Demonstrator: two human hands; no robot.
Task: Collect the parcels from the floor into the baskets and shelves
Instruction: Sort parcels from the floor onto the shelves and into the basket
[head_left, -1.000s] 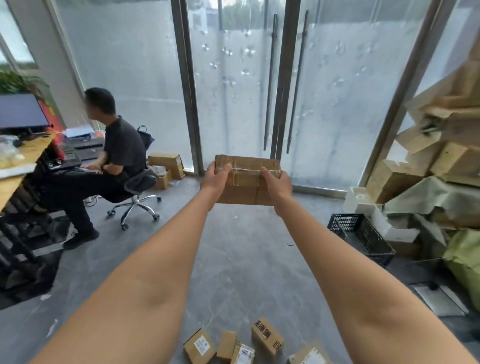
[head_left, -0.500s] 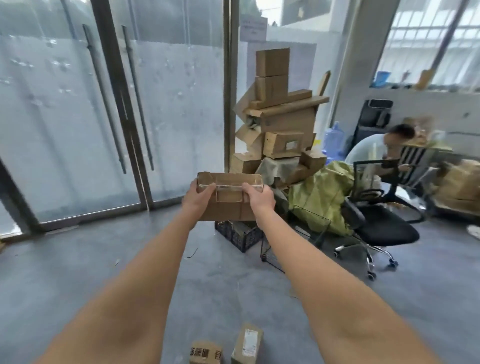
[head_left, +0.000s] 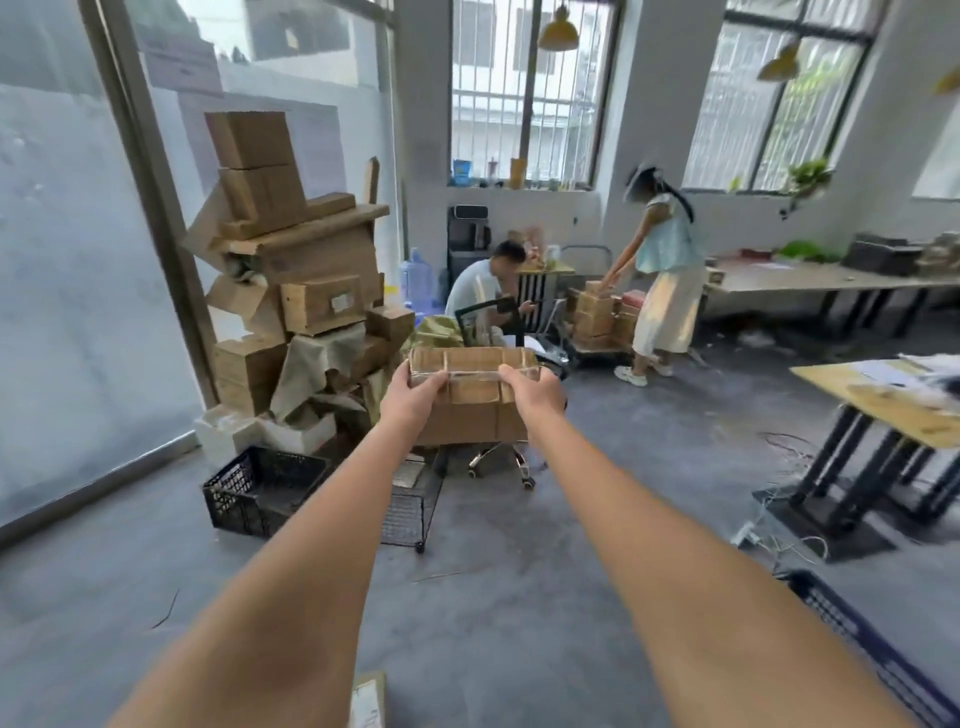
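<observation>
Both arms outstretched, left hand and right hand clamp a taped cardboard parcel above a black crate

Two bare forearms are showing from the bottom edge up to the middle of the view. No sleeve is covering either of them as far as they are visible. The left hand and the right hand are wearing no gloves. No watch, ring or band is showing on either wrist or on the fingers that can be seen. The rest of the body is lying outside the view.
</observation>
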